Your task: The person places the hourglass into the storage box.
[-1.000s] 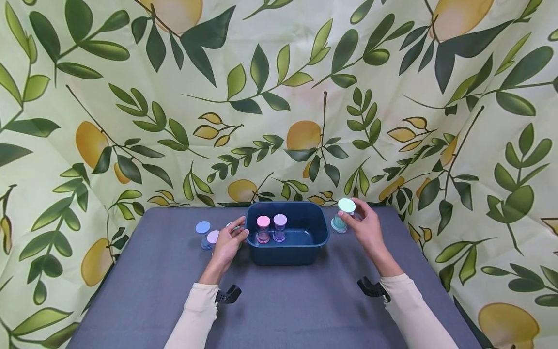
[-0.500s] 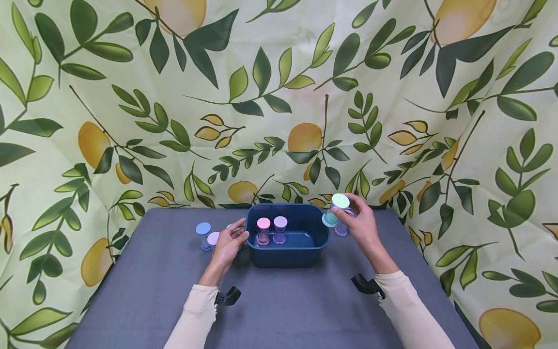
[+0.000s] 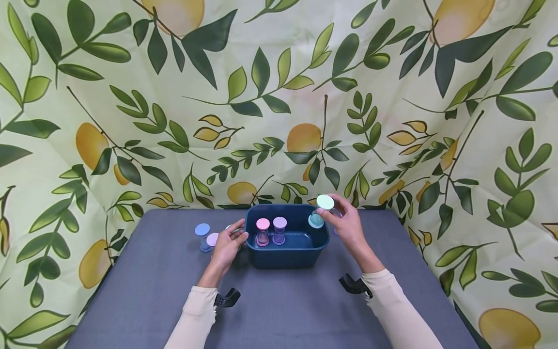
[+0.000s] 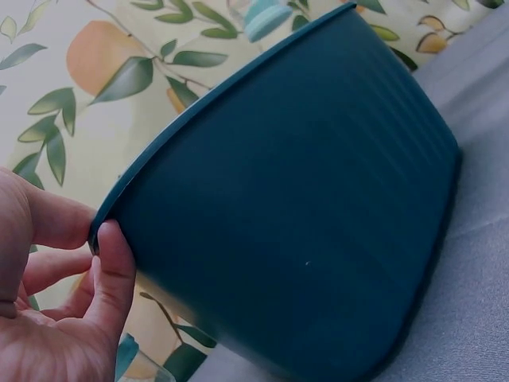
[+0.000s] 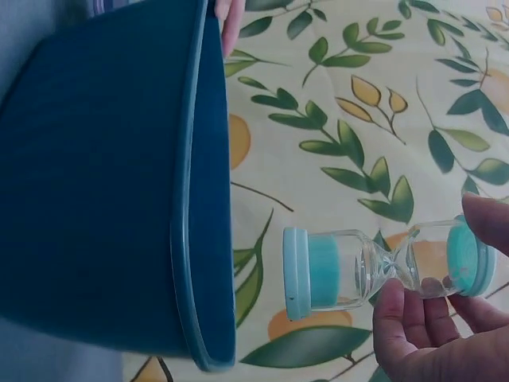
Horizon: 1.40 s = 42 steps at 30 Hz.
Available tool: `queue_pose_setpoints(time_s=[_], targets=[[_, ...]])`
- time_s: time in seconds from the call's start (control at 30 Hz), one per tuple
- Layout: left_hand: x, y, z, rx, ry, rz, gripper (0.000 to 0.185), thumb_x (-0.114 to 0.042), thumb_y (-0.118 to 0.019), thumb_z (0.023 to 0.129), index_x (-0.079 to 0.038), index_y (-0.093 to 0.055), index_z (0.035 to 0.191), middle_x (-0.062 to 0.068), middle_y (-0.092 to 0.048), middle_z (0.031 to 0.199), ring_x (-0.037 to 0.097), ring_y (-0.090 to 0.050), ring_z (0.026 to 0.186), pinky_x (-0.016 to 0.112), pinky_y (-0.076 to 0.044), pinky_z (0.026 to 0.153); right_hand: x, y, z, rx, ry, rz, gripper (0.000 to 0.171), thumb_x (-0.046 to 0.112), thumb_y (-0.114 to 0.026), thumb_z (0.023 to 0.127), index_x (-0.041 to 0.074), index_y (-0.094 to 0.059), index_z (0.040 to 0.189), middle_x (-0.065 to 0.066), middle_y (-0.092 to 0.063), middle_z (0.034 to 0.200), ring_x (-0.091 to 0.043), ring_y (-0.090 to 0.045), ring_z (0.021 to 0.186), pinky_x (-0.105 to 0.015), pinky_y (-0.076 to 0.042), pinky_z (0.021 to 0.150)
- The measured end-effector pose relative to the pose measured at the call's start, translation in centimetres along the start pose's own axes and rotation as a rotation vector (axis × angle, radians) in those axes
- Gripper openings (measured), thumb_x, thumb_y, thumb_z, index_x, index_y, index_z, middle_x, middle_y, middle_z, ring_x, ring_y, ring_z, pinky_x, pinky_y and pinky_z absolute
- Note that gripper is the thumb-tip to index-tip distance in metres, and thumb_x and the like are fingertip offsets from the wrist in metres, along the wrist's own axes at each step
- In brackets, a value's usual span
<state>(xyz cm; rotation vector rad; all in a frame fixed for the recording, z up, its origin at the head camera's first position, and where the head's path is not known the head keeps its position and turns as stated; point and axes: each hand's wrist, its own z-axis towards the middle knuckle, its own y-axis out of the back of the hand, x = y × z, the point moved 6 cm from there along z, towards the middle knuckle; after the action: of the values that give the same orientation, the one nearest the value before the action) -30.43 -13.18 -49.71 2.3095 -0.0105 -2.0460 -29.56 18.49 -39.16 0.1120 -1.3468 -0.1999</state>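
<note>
In the head view a dark blue plastic bin point(image 3: 283, 258) stands on the table. My left hand point(image 3: 225, 247) pinches its left rim between thumb and finger, as the left wrist view shows up close. Inside the bin, a pink hourglass point(image 3: 263, 232) and a purple hourglass point(image 3: 279, 230) stand upright side by side at the left. My right hand point(image 3: 350, 229) holds a mint-green hourglass point(image 5: 322, 269) by its upper end. In the head view that hourglass overlaps the bin's right end; its teal sand lies in the lower bulb.
Left of the bin stand a blue-capped hourglass point(image 3: 202, 230) and a lilac-capped hourglass point(image 3: 212, 239), the latter partly behind my left hand. Another hourglass point(image 4: 143, 364) shows below that hand in the left wrist view. A purple hourglass is mostly hidden behind my right hand. Leaf-patterned cloth point(image 3: 279, 116) hangs behind.
My right hand has carried the mint-green hourglass leftward, from beside the bin to over its right end. The left hand stays at the rim.
</note>
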Motion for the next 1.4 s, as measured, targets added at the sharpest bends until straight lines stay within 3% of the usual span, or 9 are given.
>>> queue_pose_setpoints(time_s=[0.13, 0.4, 0.63, 0.83, 1.1, 1.4], targets=[[-0.1, 0.0, -0.1, 0.000, 0.005, 0.001, 0.049, -0.007, -0.061, 0.094, -0.013, -0.052, 0.142, 0.012, -0.051, 0.143, 0.026, -0.054, 0.120, 0.050, -0.048, 0.101, 0.1, -1.1, 0.0, 0.018, 0.002, 0.023, 0.051, 0.020, -0.076, 0.086, 0.008, -0.056, 0.132, -0.005, -0.058, 0.124, -0.013, -0.053, 0.116, -0.016, -0.045, 0.097], [0.0, 0.0, 0.0, 0.000, 0.004, 0.005, 0.048, -0.006, -0.061, 0.095, -0.013, -0.053, 0.142, 0.012, -0.051, 0.144, 0.026, -0.054, 0.120, 0.050, -0.047, 0.102, -0.9, -3.1, 0.3, 0.025, -0.034, 0.005, 0.049, 0.017, -0.076, 0.086, 0.010, -0.058, 0.131, -0.011, -0.058, 0.128, -0.019, -0.051, 0.120, -0.029, -0.044, 0.098], [-0.1, -0.1, 0.0, 0.006, -0.005, -0.001, 0.048, -0.006, -0.060, 0.095, -0.012, -0.052, 0.143, 0.013, -0.051, 0.144, 0.025, -0.054, 0.118, 0.047, -0.049, 0.099, -1.1, -4.4, 0.5, 0.043, -0.062, -0.020, 0.047, 0.012, -0.075, 0.086, 0.007, -0.059, 0.129, -0.014, -0.059, 0.126, -0.023, -0.053, 0.117, -0.026, -0.045, 0.090], [-0.1, 0.0, -0.1, 0.003, -0.001, -0.003, 0.048, -0.006, -0.060, 0.095, -0.012, -0.052, 0.142, 0.013, -0.051, 0.143, 0.026, -0.054, 0.120, 0.042, -0.051, 0.095, -2.6, -5.1, 1.3, 0.019, -0.099, -0.031, 0.048, 0.013, -0.078, 0.083, 0.010, -0.060, 0.127, -0.012, -0.061, 0.125, -0.024, -0.054, 0.116, -0.030, -0.043, 0.092], [0.0, 0.0, 0.0, 0.003, 0.012, -0.012, 0.049, -0.006, -0.060, 0.095, -0.012, -0.052, 0.143, 0.012, -0.050, 0.144, 0.027, -0.053, 0.123, 0.049, -0.047, 0.101, -3.9, -5.7, 2.3, -0.015, -0.147, -0.078, 0.049, 0.012, -0.078, 0.082, 0.008, -0.060, 0.127, -0.014, -0.060, 0.126, -0.027, -0.055, 0.116, -0.031, -0.043, 0.092], [0.0, -0.1, 0.1, 0.008, 0.000, -0.007, 0.049, -0.006, -0.060, 0.095, -0.012, -0.052, 0.143, 0.013, -0.051, 0.143, 0.026, -0.054, 0.121, 0.045, -0.050, 0.098, -5.3, -6.1, 3.2, -0.027, -0.183, -0.088, 0.048, 0.009, -0.078, 0.081, 0.006, -0.059, 0.125, -0.015, -0.061, 0.121, -0.027, -0.056, 0.112, -0.030, -0.045, 0.086]])
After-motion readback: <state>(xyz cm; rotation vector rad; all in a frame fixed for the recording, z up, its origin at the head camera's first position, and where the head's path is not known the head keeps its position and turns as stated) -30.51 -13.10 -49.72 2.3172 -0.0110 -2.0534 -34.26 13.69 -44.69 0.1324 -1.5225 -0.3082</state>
